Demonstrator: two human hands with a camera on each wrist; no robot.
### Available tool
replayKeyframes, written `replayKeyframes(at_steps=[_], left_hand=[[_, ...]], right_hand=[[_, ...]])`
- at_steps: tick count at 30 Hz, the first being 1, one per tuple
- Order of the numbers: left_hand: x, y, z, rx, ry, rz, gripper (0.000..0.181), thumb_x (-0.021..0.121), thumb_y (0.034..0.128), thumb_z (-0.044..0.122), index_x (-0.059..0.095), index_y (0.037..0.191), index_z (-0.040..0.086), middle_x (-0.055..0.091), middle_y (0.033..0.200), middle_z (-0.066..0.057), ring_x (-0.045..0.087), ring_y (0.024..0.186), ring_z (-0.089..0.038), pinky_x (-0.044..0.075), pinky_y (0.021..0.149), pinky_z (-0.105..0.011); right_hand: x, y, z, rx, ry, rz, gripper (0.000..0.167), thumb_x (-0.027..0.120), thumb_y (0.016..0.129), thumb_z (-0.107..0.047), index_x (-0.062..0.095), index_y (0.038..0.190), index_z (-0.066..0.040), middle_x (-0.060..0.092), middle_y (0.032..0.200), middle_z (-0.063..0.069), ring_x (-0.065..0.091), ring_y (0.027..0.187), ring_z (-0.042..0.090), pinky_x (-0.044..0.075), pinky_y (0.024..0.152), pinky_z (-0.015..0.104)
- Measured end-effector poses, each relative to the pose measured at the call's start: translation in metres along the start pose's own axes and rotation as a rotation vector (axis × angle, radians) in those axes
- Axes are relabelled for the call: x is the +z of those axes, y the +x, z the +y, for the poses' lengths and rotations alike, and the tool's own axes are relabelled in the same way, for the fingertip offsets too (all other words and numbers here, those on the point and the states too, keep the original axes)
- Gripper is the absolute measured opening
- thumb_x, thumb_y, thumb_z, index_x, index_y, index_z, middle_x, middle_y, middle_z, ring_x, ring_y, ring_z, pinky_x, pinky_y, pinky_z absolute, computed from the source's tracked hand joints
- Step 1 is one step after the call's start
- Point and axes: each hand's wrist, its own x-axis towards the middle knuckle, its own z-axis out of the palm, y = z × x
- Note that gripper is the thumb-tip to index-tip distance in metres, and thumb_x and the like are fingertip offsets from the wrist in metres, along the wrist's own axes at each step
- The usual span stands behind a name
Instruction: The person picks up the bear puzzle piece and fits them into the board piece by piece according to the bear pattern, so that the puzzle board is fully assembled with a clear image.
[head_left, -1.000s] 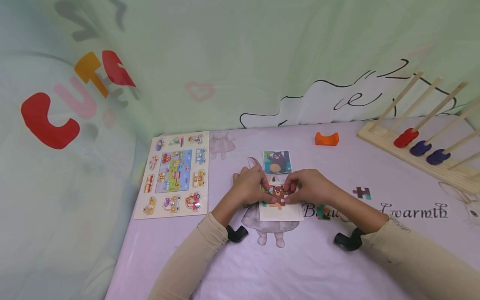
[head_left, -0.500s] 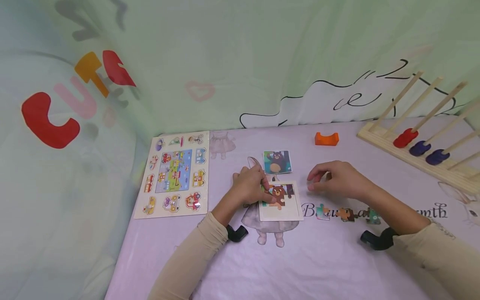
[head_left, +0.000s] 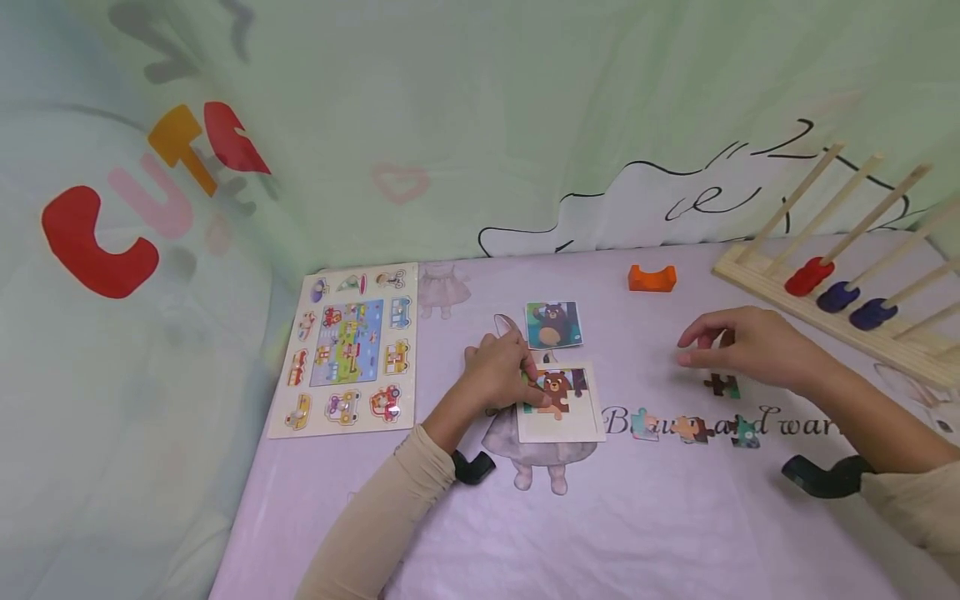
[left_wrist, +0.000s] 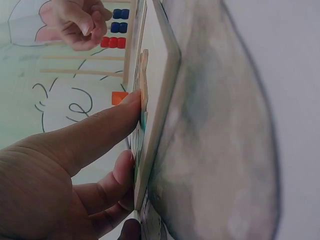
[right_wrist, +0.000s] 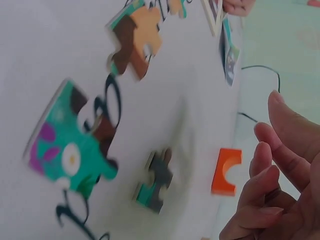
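1. Row of three loose pieces (head_left: pixel 695 429), kinda three o'clock from the tray (head_left: pixel 561 430).
2. Tray with bear pieces (head_left: pixel 555 383) in, pinched at ten o'clock by the left hand (head_left: pixel 495 375).
3. Another piece (head_left: pixel 722 385), three o'clock, just below the right hand (head_left: pixel 750 342) with its fingers loosely spread.
4. Bear card (head_left: pixel 554 324), around twelve o'clock.

Coloured letters (head_left: pixel 171 225) on the curtain (head_left: pixel 150 358) read "CUT"; partly covered black script (head_left: pixel 813 427) on the desk cloth (head_left: pixel 585 533) includes "and".

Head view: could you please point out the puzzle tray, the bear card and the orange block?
Puzzle tray (head_left: pixel 562 428): head view, bare lower part.
Bear card (head_left: pixel 552 330): head view, printed bear's body.
Orange block (head_left: pixel 652 284): head view, front face.
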Motion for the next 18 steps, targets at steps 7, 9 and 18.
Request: replayKeyframes(at_steps=[7,9,18], left_hand=[[0.001,0.000,0.000,0.001,0.001,0.005,0.039,0.091,0.0702,0.053,0.062,0.076,0.027,0.054,0.102,0.011,0.049,0.100,-0.020,0.036,0.089,-0.046],[0.001,0.000,0.000,0.002,0.004,0.004,0.039,0.091,0.0704,0.053,0.062,0.076,0.027,0.054,0.103,0.011,0.049,0.100,-0.020,0.036,0.089,-0.046],[0.000,0.000,0.001,0.007,0.012,0.002,0.038,0.090,0.0709,0.053,0.062,0.076,0.027,0.055,0.104,0.011,0.050,0.102,-0.021,0.036,0.089,-0.046]], right_hand=[[-0.002,-0.005,0.024,0.000,-0.030,0.025,0.038,0.082,0.085,-0.042,0.076,0.108,-0.012,0.067,0.086,-0.001,0.054,0.086,0.021,0.044,0.063,0.025],[-0.001,-0.007,0.031,-0.002,-0.037,0.027,0.038,0.083,0.085,-0.042,0.077,0.107,-0.012,0.068,0.087,-0.002,0.054,0.086,0.021,0.045,0.063,0.025],[0.004,-0.010,0.057,0.019,-0.070,-0.003,0.042,0.083,0.082,-0.047,0.078,0.108,-0.014,0.067,0.094,-0.001,0.051,0.087,0.020,0.041,0.065,0.026]])
